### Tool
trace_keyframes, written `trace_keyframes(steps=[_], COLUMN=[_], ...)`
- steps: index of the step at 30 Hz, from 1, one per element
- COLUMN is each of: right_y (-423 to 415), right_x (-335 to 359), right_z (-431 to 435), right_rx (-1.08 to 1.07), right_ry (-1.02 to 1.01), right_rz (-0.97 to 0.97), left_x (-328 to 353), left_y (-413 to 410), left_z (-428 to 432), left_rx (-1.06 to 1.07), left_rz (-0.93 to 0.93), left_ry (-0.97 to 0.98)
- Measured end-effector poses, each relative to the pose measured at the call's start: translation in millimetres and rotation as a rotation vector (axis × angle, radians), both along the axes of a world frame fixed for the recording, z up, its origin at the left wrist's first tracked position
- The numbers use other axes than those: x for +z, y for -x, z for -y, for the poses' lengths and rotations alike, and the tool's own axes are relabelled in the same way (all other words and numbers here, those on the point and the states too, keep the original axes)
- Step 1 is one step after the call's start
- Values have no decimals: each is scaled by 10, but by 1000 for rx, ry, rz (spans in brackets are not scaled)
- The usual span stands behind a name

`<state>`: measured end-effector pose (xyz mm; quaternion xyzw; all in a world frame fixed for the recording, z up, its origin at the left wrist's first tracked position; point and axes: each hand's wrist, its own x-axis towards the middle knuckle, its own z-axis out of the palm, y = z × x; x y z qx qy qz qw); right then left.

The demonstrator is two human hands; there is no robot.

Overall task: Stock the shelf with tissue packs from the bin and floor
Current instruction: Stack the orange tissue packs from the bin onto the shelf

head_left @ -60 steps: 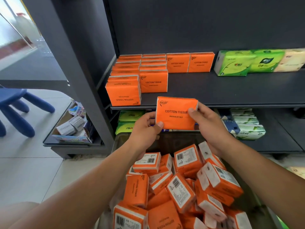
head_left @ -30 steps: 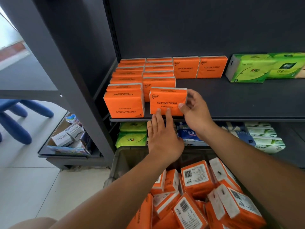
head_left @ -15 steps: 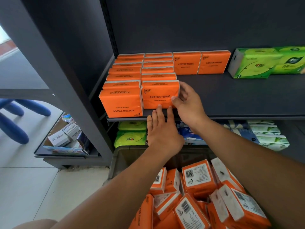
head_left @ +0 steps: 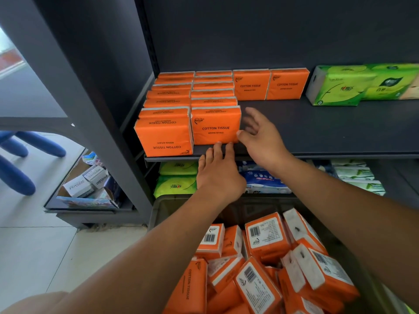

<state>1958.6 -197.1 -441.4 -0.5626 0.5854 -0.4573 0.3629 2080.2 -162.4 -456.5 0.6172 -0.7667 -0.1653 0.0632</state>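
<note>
Tissue packs [head_left: 215,128] in rows on the shelf [head_left: 328,132], bin [head_left: 167,208] below in front.

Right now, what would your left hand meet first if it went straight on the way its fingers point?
Probably the front right orange tissue pack; the left hand points at its lower edge, seemingly touching.

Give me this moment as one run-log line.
orange pack: upright, shelf front, second column | left hand: fingertips at its bottom edge | right hand: open, thumb on its side | bin: loose packs inside
</note>
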Motion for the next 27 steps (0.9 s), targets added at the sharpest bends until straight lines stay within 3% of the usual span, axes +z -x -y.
trace_keyframes(steps=[9, 18, 27], right_y=[382, 466, 77], right_x=[60, -101, -743], right_z=[-682, -1276, -1579], right_rx=[-10, -6, 233], right_ry=[-13, -110, -273], right_rz=[-179, -357, -630], left_x=[146, 79, -296], left_y=[-93, -377, -504], left_z=[-439, -856, -1043], left_rx=[-45, -2, 65], left_rz=[125, 209, 172], left_ry=[54, -99, -242])
